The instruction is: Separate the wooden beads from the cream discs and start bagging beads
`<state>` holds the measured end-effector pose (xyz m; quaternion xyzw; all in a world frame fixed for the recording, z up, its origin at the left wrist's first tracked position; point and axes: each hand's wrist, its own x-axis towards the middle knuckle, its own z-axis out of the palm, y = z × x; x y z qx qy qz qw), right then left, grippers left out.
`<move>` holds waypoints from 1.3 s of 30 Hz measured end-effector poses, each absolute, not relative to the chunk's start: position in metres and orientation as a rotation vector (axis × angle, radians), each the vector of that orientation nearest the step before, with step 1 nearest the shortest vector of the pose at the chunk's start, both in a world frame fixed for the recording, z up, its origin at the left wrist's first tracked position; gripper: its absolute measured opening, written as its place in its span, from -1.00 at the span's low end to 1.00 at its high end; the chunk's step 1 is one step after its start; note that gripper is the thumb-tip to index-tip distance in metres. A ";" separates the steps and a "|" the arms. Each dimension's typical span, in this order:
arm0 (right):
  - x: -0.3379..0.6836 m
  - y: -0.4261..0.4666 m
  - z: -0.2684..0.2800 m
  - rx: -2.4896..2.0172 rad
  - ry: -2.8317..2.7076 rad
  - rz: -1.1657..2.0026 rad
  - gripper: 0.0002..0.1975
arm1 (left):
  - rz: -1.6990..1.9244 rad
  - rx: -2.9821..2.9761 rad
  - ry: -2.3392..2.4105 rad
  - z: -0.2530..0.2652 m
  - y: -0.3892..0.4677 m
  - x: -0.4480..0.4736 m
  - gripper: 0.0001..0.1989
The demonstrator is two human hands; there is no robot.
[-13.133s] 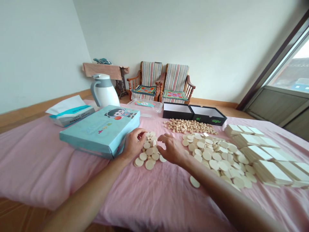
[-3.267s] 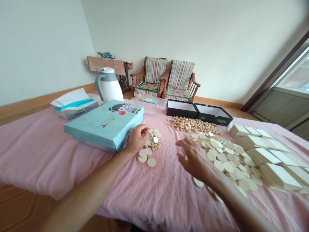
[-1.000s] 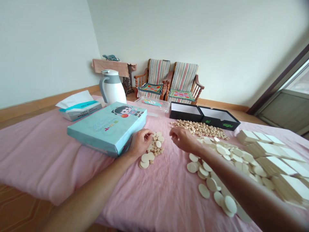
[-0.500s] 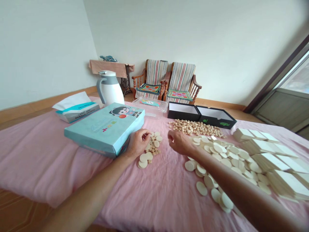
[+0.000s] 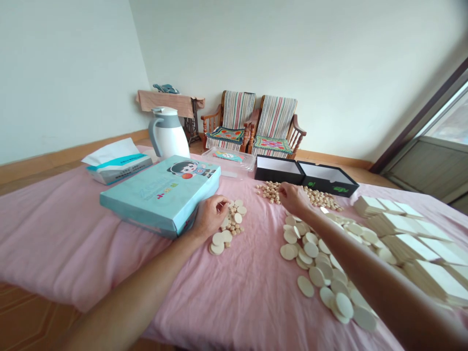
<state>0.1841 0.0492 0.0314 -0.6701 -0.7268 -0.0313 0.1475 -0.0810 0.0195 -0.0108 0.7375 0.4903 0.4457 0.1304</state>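
Observation:
My left hand (image 5: 210,214) rests beside a small mixed pile of round wooden discs (image 5: 218,239) and wooden beads (image 5: 234,227). Its fingers are curled in a pinch, and what lies between them, if anything, is hidden. Farther out, my right hand (image 5: 293,199) reaches over a heap of small wooden beads (image 5: 321,199), fingertips down among them and closed. Whether a bead is in those fingers cannot be made out. Under and around the right forearm spreads a large heap of flat round wooden discs (image 5: 310,249).
A light blue box (image 5: 146,190) lies left of my left hand, near a tissue pack (image 5: 120,165) and a white jug (image 5: 171,139). Behind the beads stand two black trays (image 5: 278,170). Stacked square wooden pieces (image 5: 435,280) line the right. A clear plastic container (image 5: 237,168) sits at the back.
My right hand has moved forward and right, from the bare cloth between the piles to the bead heap. My left hand stays by the small pile.

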 end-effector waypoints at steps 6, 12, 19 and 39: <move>0.126 0.009 0.013 -1.441 -2.417 0.253 -0.85 | 1.270 2.127 1.441 -0.011 0.020 -0.081 -0.85; 0.098 -0.015 0.008 -1.342 -2.504 0.382 -0.84 | 1.263 2.120 1.458 -0.008 0.019 -0.081 -0.85; 0.112 0.000 0.007 -1.444 -2.444 0.217 -0.90 | 1.274 2.125 1.460 -0.008 0.018 -0.080 -0.86; 0.137 0.035 0.019 -1.486 -2.411 0.093 -0.79 | 1.301 2.129 1.465 -0.011 0.019 -0.081 -0.87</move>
